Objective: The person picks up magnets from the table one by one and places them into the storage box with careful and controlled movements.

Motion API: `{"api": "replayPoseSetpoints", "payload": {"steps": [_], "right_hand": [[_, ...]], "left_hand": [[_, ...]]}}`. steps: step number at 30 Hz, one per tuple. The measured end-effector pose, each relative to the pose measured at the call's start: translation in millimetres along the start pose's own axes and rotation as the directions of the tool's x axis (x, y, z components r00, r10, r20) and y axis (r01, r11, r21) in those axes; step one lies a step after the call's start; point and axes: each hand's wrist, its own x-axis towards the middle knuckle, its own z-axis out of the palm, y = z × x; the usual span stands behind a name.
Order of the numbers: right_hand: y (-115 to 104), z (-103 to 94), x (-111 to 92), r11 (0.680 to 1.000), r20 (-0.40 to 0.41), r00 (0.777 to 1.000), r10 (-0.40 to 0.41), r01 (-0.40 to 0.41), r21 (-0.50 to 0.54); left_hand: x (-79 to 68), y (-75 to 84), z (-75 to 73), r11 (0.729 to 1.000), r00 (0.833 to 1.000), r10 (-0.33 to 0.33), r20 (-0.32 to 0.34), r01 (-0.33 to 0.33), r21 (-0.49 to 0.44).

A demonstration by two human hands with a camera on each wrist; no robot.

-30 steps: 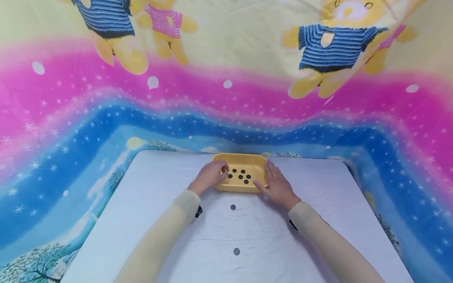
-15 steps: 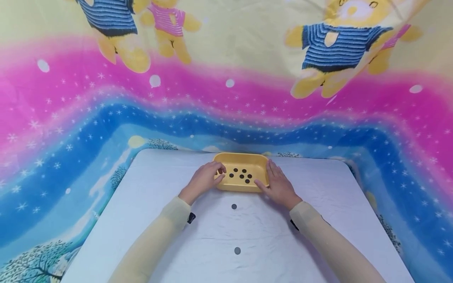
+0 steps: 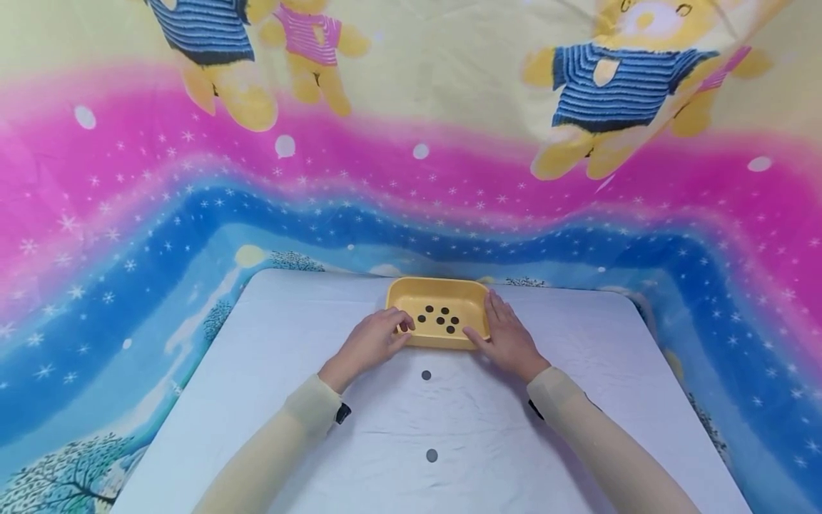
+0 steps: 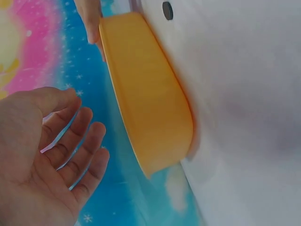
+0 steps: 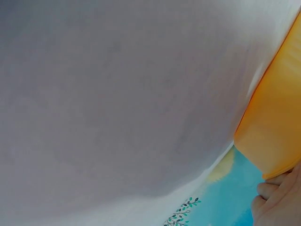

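A yellow plastic tub stands near the far edge of the white table, with several small dark discs lying flat on its floor. My left hand hovers at the tub's front left corner. In the left wrist view its fingers are loosely bent, hold nothing and stay apart from the tub. My right hand rests against the tub's right end, fingers straight along the outside and thumb over the rim. Only part of that hand shows in the right wrist view.
Two more dark discs lie on the white cloth in front of the tub: a nearer one and a farther one. Behind the table hangs a patterned curtain with bears.
My left hand has drawn back from over the tub's left end to its front left corner, and its fingers have loosened. The right hand keeps its place on the tub.
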Motion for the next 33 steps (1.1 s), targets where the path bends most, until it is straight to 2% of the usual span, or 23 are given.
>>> {"api": "replayPoseSetpoints", "payload": {"steps": [5,16,21,27,33], "right_hand": [[-1,0.0,-1,1.0,-0.01,1.0,-0.007,0.007,-0.002],[-3,-1.5,-2,1.0,-0.016,1.0,-0.011,0.011,0.008],[-2,-0.2,-2,1.0,-0.022,1.0,-0.014,0.014,-0.005],[-2,0.3,-2,1.0,-0.024,1.0,-0.011,0.011,0.0],[0,1.8,-1,1.0,-0.016,1.0,-0.008,0.008,-0.002]], "left_hand": [[-6.6,3.6,6.8,0.999,0.999,0.033,0.007,-0.034,0.013],[-14.4,5.9,30.1,0.995,0.994,0.063,0.09,-0.07,0.069],[-15.2,5.6,40.0,0.992,0.989,0.07,0.13,-0.084,0.1],[-13.3,8.9,47.7,0.989,0.981,0.049,0.186,-0.074,0.128],[-12.0,10.7,53.6,0.984,0.977,0.062,0.205,-0.094,0.151]]}}
